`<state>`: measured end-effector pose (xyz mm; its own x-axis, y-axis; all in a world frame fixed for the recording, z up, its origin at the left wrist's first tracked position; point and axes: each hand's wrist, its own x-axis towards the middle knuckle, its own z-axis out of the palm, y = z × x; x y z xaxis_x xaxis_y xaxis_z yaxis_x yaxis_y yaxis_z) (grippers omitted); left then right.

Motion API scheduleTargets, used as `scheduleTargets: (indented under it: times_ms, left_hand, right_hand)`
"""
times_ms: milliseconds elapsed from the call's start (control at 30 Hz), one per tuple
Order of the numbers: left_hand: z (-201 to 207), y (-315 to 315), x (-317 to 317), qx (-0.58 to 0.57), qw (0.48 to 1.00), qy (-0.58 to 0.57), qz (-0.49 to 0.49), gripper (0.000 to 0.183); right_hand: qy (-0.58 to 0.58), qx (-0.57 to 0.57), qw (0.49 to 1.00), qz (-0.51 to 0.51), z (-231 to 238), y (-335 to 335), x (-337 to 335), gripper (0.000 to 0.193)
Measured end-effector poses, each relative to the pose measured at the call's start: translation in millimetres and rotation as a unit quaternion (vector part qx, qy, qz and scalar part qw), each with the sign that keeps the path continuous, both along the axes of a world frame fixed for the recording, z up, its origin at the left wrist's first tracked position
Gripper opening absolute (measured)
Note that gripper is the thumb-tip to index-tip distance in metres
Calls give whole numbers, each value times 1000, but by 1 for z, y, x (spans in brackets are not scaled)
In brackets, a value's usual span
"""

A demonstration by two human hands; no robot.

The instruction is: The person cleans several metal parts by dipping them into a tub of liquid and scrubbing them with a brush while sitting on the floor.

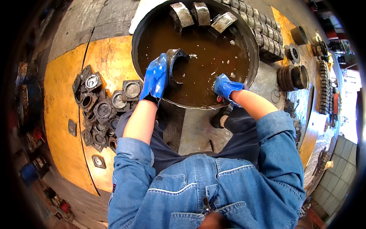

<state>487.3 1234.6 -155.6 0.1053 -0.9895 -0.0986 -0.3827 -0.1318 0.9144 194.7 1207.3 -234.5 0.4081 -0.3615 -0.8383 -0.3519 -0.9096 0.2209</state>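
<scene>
A wide round dark tub [252,49] of murky brown liquid stands in front of me. My left hand [155,76], in a blue rubber glove, grips a wet, curved dark metal block [175,58] at its left side, over the liquid. My right hand [225,86], gloved the same way, is curled low over the liquid by the near right rim; whatever its fingers hold is hidden. Just below that hand shows a small red object [219,99], too small to name. Three similar curved metal blocks [201,14] rest at the tub's far side.
Left of the tub, dark square metal parts with round openings [103,109] lie heaped on a yellow board [63,126]. Rows of dark blocks [267,40] are stacked at the far right. Metal rings [300,77] and more parts sit along the right. My shoe [218,119] is beneath the near rim.
</scene>
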Motion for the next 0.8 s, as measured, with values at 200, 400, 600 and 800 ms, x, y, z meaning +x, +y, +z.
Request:
scheduleTargets:
  times_ms: [200,400,600,800]
  left_hand:
    - [2,11,3,-34,998,-53,20,54]
    - [13,9,-1,-41,993,-114,8,56]
    - [11,11,1,16,989,-138,40,59]
    - [3,14,7,-82,966,-244,1,69]
  right_hand:
    - [-289,-82,856,-420,71,-29,13,24]
    - [-674,187,263,-664,90,-20,9,21]
    - [-691,292,304,-587,86,-9,72,19]
    - [-689,151,307,-639,73,-31,67,25]
